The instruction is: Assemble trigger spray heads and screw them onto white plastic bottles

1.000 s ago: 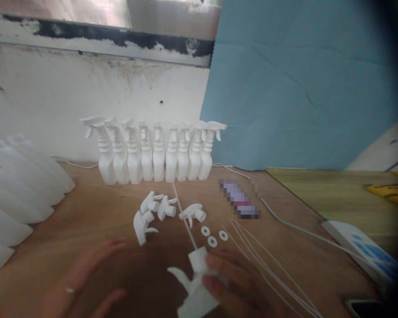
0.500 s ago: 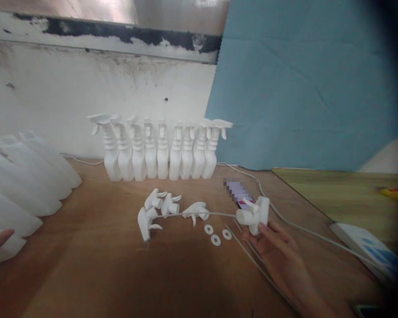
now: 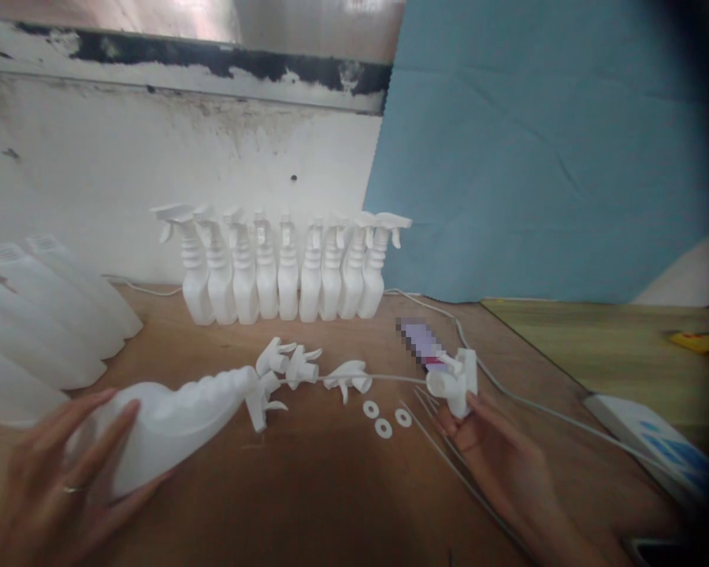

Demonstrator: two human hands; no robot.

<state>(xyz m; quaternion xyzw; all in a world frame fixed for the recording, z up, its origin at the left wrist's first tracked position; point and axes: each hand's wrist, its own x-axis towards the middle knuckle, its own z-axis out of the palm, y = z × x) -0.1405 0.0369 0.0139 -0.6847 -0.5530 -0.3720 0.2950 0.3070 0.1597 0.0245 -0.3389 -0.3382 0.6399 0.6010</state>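
Observation:
My left hand [image 3: 71, 472] is closed around the lower body of a white spray bottle [image 3: 171, 425], which lies tilted with its open neck toward the middle. At the right, my right hand [image 3: 496, 457] grips a white trigger sprayer head [image 3: 462, 382] with its thin dip tube [image 3: 399, 379] reaching leftward. The tube's far end comes close to the bottle's neck; whether it has entered cannot be made out. Loose trigger heads [image 3: 348, 376] rest on the table between the hands. Near them lie three white ring washers [image 3: 383, 428].
Several assembled spray bottles [image 3: 287, 287] stand in a row by the wall. More headless bottles [image 3: 64, 303] are grouped at the left. A blurred phone [image 3: 419, 339], a white cable [image 3: 525, 403], loose tubes [image 3: 449, 457] and a white-and-blue box [image 3: 644, 441] are on the right.
My left hand has brought a bottle in from the group at the left. My right hand has moved the trigger head rightward and turned it, so its tube now points left.

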